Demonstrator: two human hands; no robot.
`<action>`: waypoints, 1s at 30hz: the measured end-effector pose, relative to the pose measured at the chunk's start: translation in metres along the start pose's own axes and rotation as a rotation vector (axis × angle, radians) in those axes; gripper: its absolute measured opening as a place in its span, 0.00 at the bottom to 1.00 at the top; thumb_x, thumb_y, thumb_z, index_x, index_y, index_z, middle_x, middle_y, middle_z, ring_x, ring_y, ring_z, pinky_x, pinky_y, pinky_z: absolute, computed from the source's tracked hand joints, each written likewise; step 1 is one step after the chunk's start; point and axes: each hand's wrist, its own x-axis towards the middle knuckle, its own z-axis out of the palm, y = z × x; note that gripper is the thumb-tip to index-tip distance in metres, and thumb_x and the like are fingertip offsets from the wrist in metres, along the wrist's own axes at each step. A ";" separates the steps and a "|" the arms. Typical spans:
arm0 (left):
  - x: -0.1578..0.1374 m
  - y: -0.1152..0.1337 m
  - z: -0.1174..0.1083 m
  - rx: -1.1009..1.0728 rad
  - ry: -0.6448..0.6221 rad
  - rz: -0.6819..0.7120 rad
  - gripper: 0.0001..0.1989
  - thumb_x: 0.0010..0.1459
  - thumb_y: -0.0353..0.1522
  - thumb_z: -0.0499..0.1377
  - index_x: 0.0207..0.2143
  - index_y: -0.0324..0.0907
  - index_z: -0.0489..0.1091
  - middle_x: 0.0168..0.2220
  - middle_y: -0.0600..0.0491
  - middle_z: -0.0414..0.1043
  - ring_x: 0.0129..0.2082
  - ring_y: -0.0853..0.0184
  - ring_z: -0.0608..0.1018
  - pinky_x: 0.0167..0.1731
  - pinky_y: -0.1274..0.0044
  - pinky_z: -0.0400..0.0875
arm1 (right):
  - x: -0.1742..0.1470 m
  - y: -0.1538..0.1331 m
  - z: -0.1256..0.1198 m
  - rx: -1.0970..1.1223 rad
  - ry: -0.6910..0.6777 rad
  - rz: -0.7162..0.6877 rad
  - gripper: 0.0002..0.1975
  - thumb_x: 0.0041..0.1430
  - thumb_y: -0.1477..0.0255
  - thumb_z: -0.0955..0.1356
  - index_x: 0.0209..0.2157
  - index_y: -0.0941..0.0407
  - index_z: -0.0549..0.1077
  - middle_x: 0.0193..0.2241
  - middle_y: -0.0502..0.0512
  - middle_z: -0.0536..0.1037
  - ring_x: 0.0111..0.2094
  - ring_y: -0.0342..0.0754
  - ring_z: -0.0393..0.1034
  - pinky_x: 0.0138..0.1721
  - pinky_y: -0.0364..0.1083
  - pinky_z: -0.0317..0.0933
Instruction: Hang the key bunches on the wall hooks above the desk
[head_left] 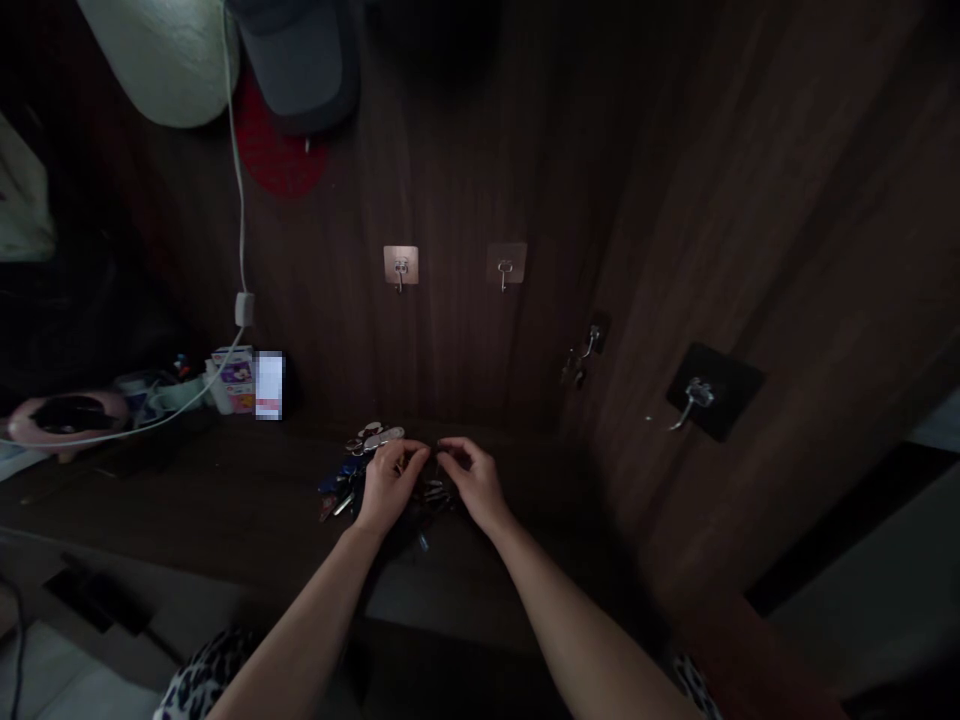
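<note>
Both hands are close together over a dark wooden shelf [187,480]. My left hand [390,485] is pinched at thumb and forefinger, just above a bunch of keys [345,485] with several tags and keyrings. Facing it, my right hand [474,480] pinches too, its fingertips a small gap from the left ones. Something small and dark may be between the fingertips, but it is too dim to make out. A few more metal keys [435,492] lie under and between the hands.
On the back panel are two adhesive hooks [401,265] [506,265]. The right wall has a bare hook [694,395] and another hook [595,338] with keys hanging. A lit phone [268,385] leans by small boxes [238,375]. A white cable [241,230] hangs left, near caps [300,70].
</note>
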 end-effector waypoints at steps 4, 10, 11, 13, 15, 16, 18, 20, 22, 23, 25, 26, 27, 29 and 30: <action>0.001 -0.004 0.000 0.044 0.054 -0.030 0.11 0.57 0.38 0.54 0.29 0.43 0.71 0.29 0.54 0.74 0.33 0.67 0.75 0.37 0.75 0.67 | 0.004 -0.002 -0.003 0.213 0.034 0.131 0.11 0.45 0.65 0.70 0.32 0.54 0.76 0.28 0.49 0.76 0.31 0.45 0.68 0.34 0.43 0.60; 0.004 -0.009 -0.001 0.066 0.082 -0.019 0.12 0.58 0.39 0.52 0.30 0.42 0.71 0.32 0.53 0.74 0.34 0.66 0.75 0.38 0.75 0.67 | 0.009 0.000 -0.007 0.453 0.098 0.230 0.13 0.42 0.64 0.72 0.32 0.54 0.77 0.29 0.49 0.78 0.32 0.43 0.69 0.35 0.42 0.60; 0.004 -0.009 -0.001 0.068 0.081 -0.017 0.12 0.58 0.39 0.52 0.30 0.42 0.71 0.32 0.53 0.74 0.35 0.66 0.75 0.38 0.75 0.67 | 0.010 0.000 -0.008 0.484 0.109 0.240 0.13 0.42 0.64 0.73 0.32 0.54 0.77 0.29 0.49 0.77 0.32 0.43 0.69 0.35 0.42 0.59; 0.004 -0.009 -0.001 0.072 0.071 -0.009 0.12 0.58 0.39 0.52 0.31 0.42 0.71 0.32 0.53 0.74 0.35 0.66 0.75 0.38 0.75 0.67 | 0.011 -0.002 -0.011 0.541 0.138 0.270 0.13 0.41 0.65 0.73 0.32 0.54 0.77 0.30 0.49 0.77 0.32 0.42 0.69 0.33 0.40 0.59; 0.004 -0.009 -0.001 0.074 0.060 0.001 0.11 0.58 0.38 0.52 0.31 0.42 0.71 0.32 0.53 0.74 0.35 0.66 0.75 0.38 0.75 0.67 | 0.011 -0.004 -0.014 0.601 0.157 0.296 0.13 0.40 0.65 0.74 0.31 0.54 0.77 0.31 0.49 0.78 0.33 0.41 0.69 0.32 0.39 0.59; 0.004 -0.009 -0.001 0.075 0.057 0.006 0.11 0.58 0.38 0.52 0.31 0.42 0.71 0.32 0.53 0.74 0.36 0.66 0.75 0.38 0.75 0.67 | 0.012 -0.006 -0.016 0.633 0.163 0.306 0.13 0.40 0.66 0.74 0.31 0.54 0.76 0.32 0.49 0.78 0.34 0.41 0.70 0.32 0.39 0.60; 0.004 -0.010 0.000 0.076 0.054 0.013 0.11 0.58 0.38 0.52 0.31 0.42 0.71 0.32 0.53 0.74 0.36 0.66 0.75 0.38 0.75 0.67 | 0.013 -0.008 -0.020 0.700 0.158 0.323 0.12 0.40 0.67 0.74 0.30 0.55 0.76 0.33 0.50 0.78 0.35 0.42 0.71 0.33 0.39 0.61; 0.004 -0.011 0.000 0.081 0.051 0.014 0.12 0.58 0.38 0.52 0.31 0.42 0.71 0.33 0.52 0.74 0.36 0.66 0.75 0.38 0.75 0.67 | 0.014 -0.009 -0.023 0.760 0.147 0.342 0.12 0.40 0.67 0.74 0.31 0.55 0.76 0.32 0.50 0.78 0.36 0.42 0.71 0.33 0.39 0.62; 0.004 -0.013 0.000 0.088 0.046 0.013 0.12 0.58 0.38 0.52 0.32 0.42 0.71 0.33 0.52 0.74 0.36 0.66 0.75 0.37 0.75 0.67 | 0.014 -0.009 -0.026 0.805 0.141 0.354 0.12 0.41 0.68 0.74 0.31 0.55 0.75 0.30 0.51 0.78 0.34 0.42 0.72 0.33 0.39 0.63; 0.004 -0.013 0.000 0.090 0.042 0.012 0.12 0.58 0.38 0.52 0.32 0.42 0.71 0.33 0.52 0.74 0.36 0.66 0.75 0.37 0.75 0.67 | 0.015 -0.009 -0.027 0.820 0.143 0.356 0.12 0.41 0.68 0.74 0.31 0.55 0.75 0.29 0.50 0.78 0.33 0.41 0.72 0.32 0.39 0.63; 0.004 -0.014 0.000 0.094 0.032 0.013 0.12 0.58 0.38 0.52 0.31 0.43 0.71 0.32 0.53 0.75 0.35 0.66 0.75 0.36 0.75 0.67 | 0.016 -0.009 -0.029 0.838 0.156 0.361 0.12 0.42 0.69 0.74 0.32 0.55 0.75 0.26 0.49 0.77 0.29 0.40 0.72 0.30 0.38 0.63; 0.004 -0.015 0.000 0.097 0.027 0.015 0.12 0.58 0.38 0.52 0.31 0.43 0.71 0.32 0.53 0.75 0.35 0.66 0.75 0.36 0.75 0.67 | 0.016 -0.009 -0.030 0.846 0.164 0.363 0.12 0.42 0.69 0.74 0.32 0.55 0.75 0.24 0.48 0.76 0.28 0.40 0.71 0.29 0.38 0.63; 0.004 -0.015 0.000 0.100 0.022 0.015 0.11 0.58 0.38 0.52 0.31 0.43 0.71 0.32 0.53 0.75 0.35 0.66 0.75 0.36 0.75 0.67 | 0.017 -0.008 -0.032 0.855 0.170 0.365 0.12 0.42 0.69 0.74 0.32 0.56 0.75 0.23 0.47 0.75 0.27 0.39 0.70 0.28 0.37 0.63; 0.004 -0.015 0.000 0.106 0.016 0.014 0.11 0.58 0.38 0.52 0.31 0.43 0.71 0.32 0.53 0.74 0.35 0.66 0.75 0.37 0.75 0.67 | 0.018 -0.008 -0.035 0.872 0.182 0.364 0.12 0.42 0.69 0.74 0.32 0.56 0.76 0.20 0.45 0.73 0.26 0.38 0.69 0.27 0.36 0.62; 0.004 -0.015 0.000 0.109 0.015 0.012 0.11 0.58 0.38 0.52 0.31 0.43 0.71 0.32 0.53 0.74 0.35 0.66 0.75 0.36 0.75 0.67 | 0.018 -0.008 -0.036 0.879 0.185 0.363 0.12 0.42 0.69 0.74 0.32 0.56 0.76 0.20 0.45 0.72 0.25 0.37 0.68 0.27 0.36 0.62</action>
